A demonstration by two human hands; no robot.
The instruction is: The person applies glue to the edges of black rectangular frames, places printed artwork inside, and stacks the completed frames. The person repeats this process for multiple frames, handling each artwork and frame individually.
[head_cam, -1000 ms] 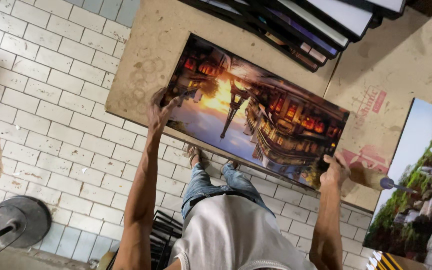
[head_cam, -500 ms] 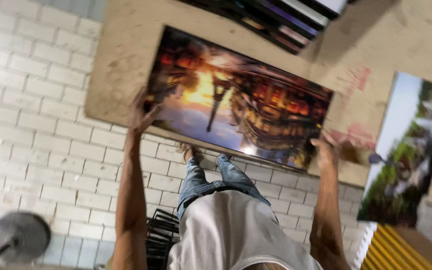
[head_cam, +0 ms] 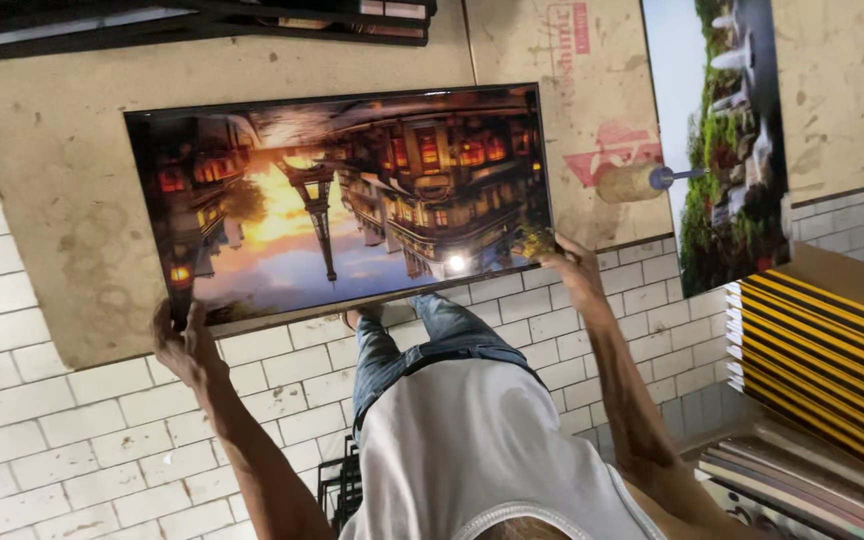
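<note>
Glossy cityscape print (head_cam: 342,200), apparently two-handed

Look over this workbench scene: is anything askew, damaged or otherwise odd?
The glossy cityscape print sits tilted, its edges not parallel to the board under it, with the left hand and right hand gripping its near corners. The board is stained and blotchy. A small roller lies beside the print. Nothing looks spilled or torn.

The print (head_cam: 342,205) is seen to be glossy, a light glare caught on its smooth face. The board (head_cam: 62,200) beneath looks matt, rough and stained. The floor (head_cam: 72,440) is laid in smooth, glazed white tile.
</note>
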